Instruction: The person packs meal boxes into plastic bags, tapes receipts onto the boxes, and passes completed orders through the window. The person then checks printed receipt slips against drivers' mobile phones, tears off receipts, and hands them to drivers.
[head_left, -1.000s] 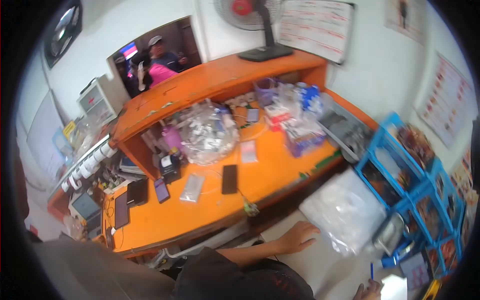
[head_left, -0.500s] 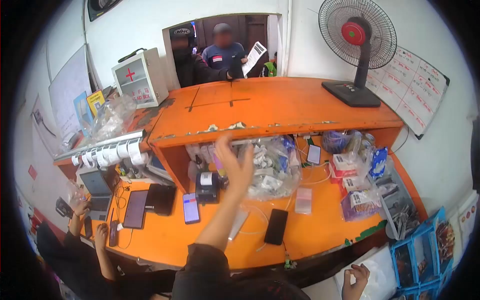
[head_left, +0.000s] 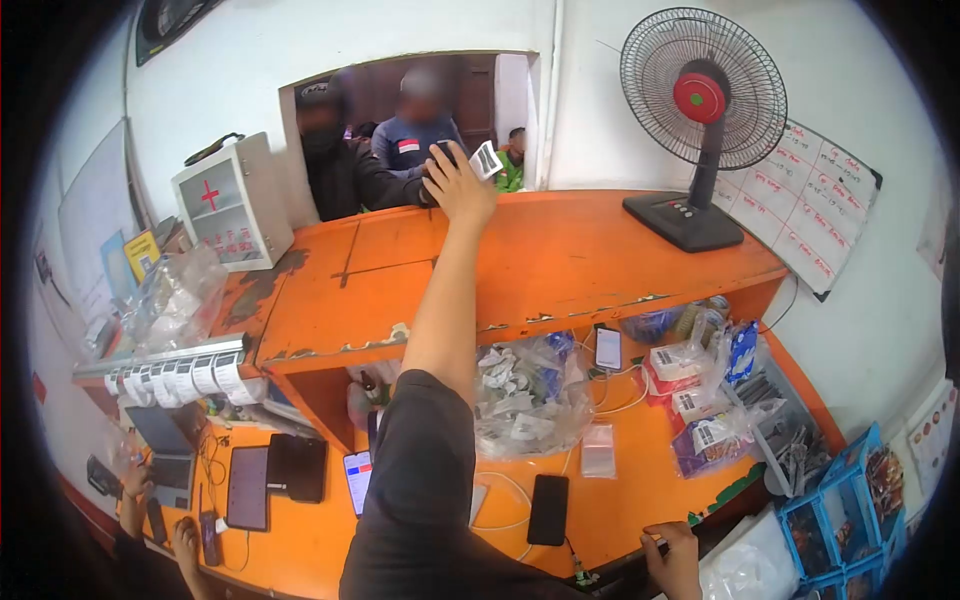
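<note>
My left hand [head_left: 458, 187] is stretched across the counter to the wall opening, fingers bent over a white printed paper [head_left: 487, 160]. Part of the sheet sticks out to the right of the hand; my thumb is hidden. Against my fingers is the dark-gloved hand of a person in black [head_left: 335, 170]. Low on the right, my right hand [head_left: 672, 558] is closed near the desk edge, with a small thing in its fingers that I cannot make out. A black phone [head_left: 548, 510] lies left of it. My left sleeve partly covers another lit phone [head_left: 357, 478].
The orange counter [head_left: 560, 240] carries a fan [head_left: 700, 130] and a first aid box [head_left: 235, 205]. Beneath are a bag of crumpled paper [head_left: 530, 395], several packets [head_left: 705, 430] and a grey tray [head_left: 790, 440]. A co-worker's hands [head_left: 187, 545] are by a laptop at left.
My left hand has moved up and forward from above the desk to the paper at the opening. My right hand has shifted left and up. The view has tilted.
</note>
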